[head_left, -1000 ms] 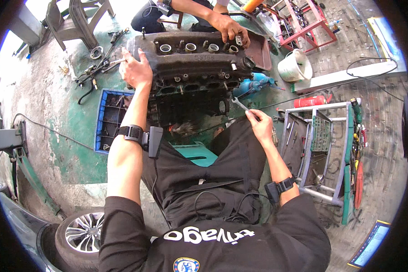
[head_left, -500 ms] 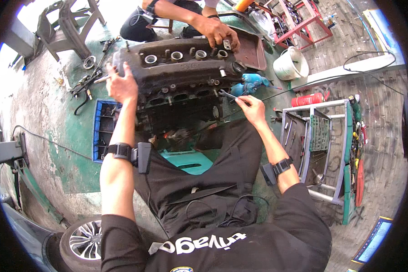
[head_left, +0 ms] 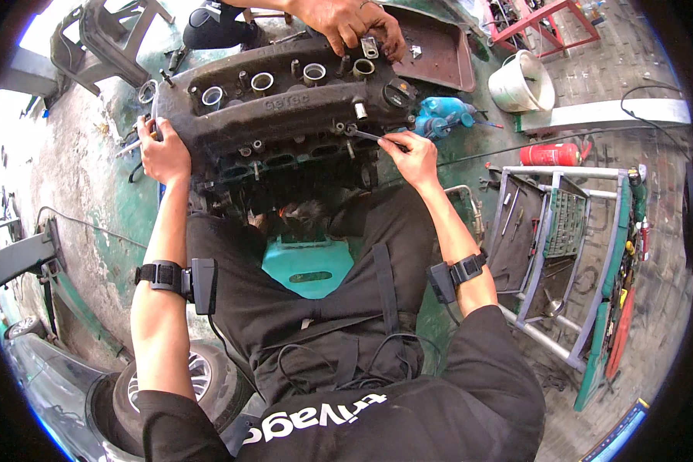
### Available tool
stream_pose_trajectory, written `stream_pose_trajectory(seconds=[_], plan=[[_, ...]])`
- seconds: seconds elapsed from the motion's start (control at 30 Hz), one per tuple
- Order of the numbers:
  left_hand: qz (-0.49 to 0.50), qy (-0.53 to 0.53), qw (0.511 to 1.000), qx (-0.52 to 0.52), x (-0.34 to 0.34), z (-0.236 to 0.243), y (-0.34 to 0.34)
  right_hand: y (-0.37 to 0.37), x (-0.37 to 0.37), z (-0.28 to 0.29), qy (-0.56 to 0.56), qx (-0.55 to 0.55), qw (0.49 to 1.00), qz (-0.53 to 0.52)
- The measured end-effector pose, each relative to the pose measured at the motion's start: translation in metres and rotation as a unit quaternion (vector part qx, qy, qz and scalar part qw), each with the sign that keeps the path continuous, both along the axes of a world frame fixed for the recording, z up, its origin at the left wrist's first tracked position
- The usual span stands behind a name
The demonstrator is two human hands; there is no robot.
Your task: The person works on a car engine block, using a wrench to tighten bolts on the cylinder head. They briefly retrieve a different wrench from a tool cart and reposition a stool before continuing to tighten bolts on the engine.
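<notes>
A dark, greasy engine (head_left: 281, 104) with a row of round holes along its cover stands in front of me. My right hand (head_left: 413, 158) pinches a wrench (head_left: 367, 135), its head at a bolt on the near right edge of the cover. At the engine's left end is my left hand (head_left: 167, 156), fingers bent; a thin pale rod-shaped tool (head_left: 128, 147) sticks out from them, partly hidden. Across the engine, a co-worker's hands (head_left: 345, 23) are at a small metal piece (head_left: 370, 48) above the far right of the cover.
A brown tray (head_left: 439, 50) lies behind the engine, with a blue object (head_left: 443, 115) and a white bucket (head_left: 520, 83) to its right. Further right are a red fire extinguisher (head_left: 550, 155) and a tool-laden frame (head_left: 574, 171). A turquoise stool (head_left: 308, 266) shows between my legs.
The view has shifted, bringing the engine closer and further left. The wrench head has gone from the engine's right corner to a bolt slightly left along its near edge. The left hand stays at the left end.
</notes>
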State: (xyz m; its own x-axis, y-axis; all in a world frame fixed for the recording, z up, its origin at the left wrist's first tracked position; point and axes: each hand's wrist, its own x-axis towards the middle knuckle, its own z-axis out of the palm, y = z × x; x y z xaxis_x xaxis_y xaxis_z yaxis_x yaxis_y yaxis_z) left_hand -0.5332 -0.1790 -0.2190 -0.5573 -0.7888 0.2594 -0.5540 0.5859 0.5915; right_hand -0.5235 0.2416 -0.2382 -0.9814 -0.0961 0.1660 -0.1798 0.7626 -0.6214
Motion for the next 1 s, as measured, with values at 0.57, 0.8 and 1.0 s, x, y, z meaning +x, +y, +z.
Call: stream_pose_trajectory(seconds=[0.57,0.8,1.0], plan=[[-0.005,0.007,1.0,-0.017,0.0,-0.003,-0.001,0.016,-0.005,-0.003,0.002,-0.014,1.0,-0.004],[0.007,-0.017,1.0,-0.016,0.0,0.0,0.001,0.018,-0.005,-0.013,-0.053,-0.049,0.997,-0.006],[0.002,-0.007,1.0,-0.017,0.0,-0.002,-0.001,0.019,-0.003,-0.02,-0.09,-0.095,0.991,-0.016]])
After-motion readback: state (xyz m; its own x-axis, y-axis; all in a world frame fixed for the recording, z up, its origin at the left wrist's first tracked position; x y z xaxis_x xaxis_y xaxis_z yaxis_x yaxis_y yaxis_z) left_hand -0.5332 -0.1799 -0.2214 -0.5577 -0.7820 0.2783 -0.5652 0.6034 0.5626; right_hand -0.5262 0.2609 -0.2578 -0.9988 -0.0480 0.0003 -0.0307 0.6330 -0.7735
